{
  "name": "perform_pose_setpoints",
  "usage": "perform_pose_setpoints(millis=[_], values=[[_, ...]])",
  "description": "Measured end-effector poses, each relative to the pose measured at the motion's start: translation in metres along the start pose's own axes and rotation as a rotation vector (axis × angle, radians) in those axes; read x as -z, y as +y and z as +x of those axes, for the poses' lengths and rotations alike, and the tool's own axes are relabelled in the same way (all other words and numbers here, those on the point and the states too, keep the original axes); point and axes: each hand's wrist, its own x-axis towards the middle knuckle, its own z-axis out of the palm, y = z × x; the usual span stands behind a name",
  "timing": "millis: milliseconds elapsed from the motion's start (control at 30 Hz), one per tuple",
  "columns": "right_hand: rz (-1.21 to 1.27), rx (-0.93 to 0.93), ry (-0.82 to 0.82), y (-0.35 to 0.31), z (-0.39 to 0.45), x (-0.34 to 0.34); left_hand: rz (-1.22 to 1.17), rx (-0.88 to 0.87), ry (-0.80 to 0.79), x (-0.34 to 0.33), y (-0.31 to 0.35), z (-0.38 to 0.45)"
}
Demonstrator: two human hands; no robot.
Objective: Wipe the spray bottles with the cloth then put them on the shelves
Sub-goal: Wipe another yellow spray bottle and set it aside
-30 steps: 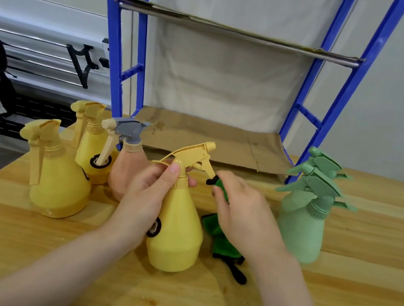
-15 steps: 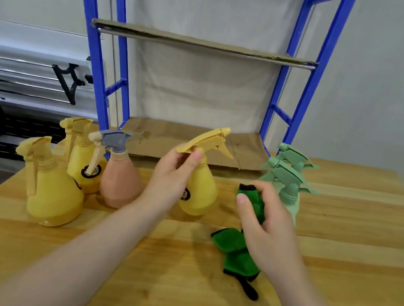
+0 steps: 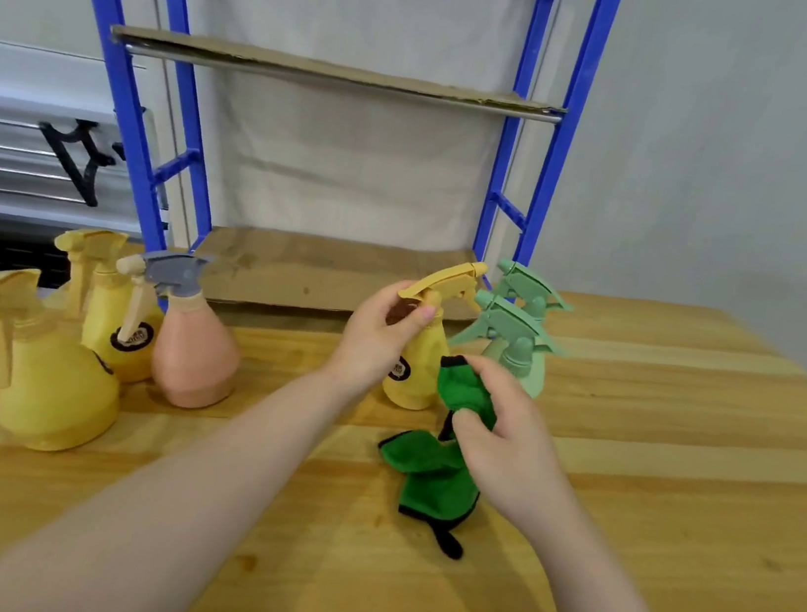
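Green microfibre cloth (image 3: 434, 476) trails from the gripping right hand (image 3: 502, 439) onto the wooden worktop (image 3: 675, 499). Just beyond, the left hand (image 3: 378, 338) grips the upright small yellow plastic spray bottle (image 3: 417, 359) by its neck, short of the blue-framed shelf's cardboard-lined bottom board (image 3: 323, 268).

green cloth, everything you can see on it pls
The green cloth looks like soft, fuzzy microfibre with a black stitched edge and a small black loop or tag at its lower end. It is bunched, not spread flat. The right hand grips its upper part, fingers curled round it, while the lower part trails down to the wooden table. Its top sits just beside the yellow spray bottle held by the left hand; contact unclear.
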Motion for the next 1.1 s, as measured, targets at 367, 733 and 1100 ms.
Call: perform_pose_setpoints(millis=[367, 733, 1100], values=[[0.010, -0.014, 0.007, -0.013, 0.005, 0.011, 0.251, 0.165, -0.043, 0.020, -0.011, -0.012], [0.356, -0.040, 0.073, -0.047, 0.020, -0.003, -0.098, -0.075, -0.402, 0.061, 0.028, -0.077], [0.683, -0.087, -0.041, -0.070, 0.011, -0.044, 0.258, -0.239, -0.047, 0.112, 0.064, -0.086]])
